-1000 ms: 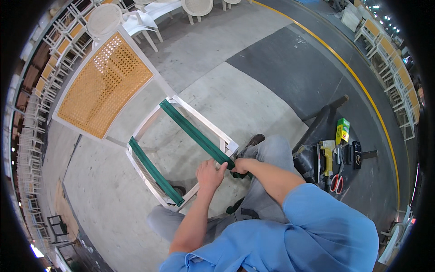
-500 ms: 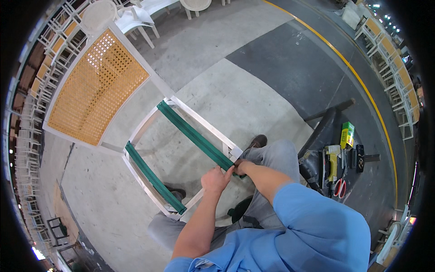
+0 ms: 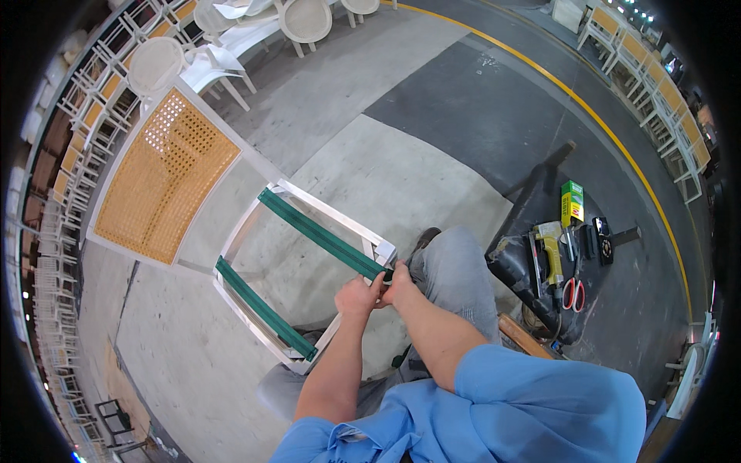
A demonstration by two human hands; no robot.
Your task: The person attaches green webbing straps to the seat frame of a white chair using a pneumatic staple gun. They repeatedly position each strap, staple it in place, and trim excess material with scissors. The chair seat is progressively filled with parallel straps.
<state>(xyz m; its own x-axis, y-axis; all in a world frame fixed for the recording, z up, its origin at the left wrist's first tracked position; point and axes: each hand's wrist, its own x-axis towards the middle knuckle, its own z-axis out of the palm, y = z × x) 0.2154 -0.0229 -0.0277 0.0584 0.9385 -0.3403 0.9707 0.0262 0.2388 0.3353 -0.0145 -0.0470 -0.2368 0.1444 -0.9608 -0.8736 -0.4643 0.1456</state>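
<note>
A white wooden chair frame (image 3: 340,217) with a woven cane back (image 3: 166,181) stands tilted in front of me, its seat opening bare. Two green webbing straps run along opposite sides of the seat. At the near end of the right-hand strap (image 3: 320,238), by the frame's corner, both hands meet. My left hand (image 3: 357,296) is closed with its fingers pressed on the strap's end. Beside it, my right hand (image 3: 398,285) pinches the same end at the outer side of the corner. The gripped end is mostly hidden under the fingers. The left-hand strap (image 3: 262,310) lies along its rail, untouched.
At my right a black padded stool (image 3: 512,258) bears a yellow staple gun (image 3: 553,261), red-handled scissors (image 3: 573,295), a green-and-yellow box (image 3: 572,202) and small black items. Rows of white chairs (image 3: 157,65) line the left and far side; more chairs (image 3: 656,85) stand far right.
My right hand has turned and now grips closer beside the left at the strap's end. The loose tail that hung below the corner is no longer visible. The view has shifted slightly.
</note>
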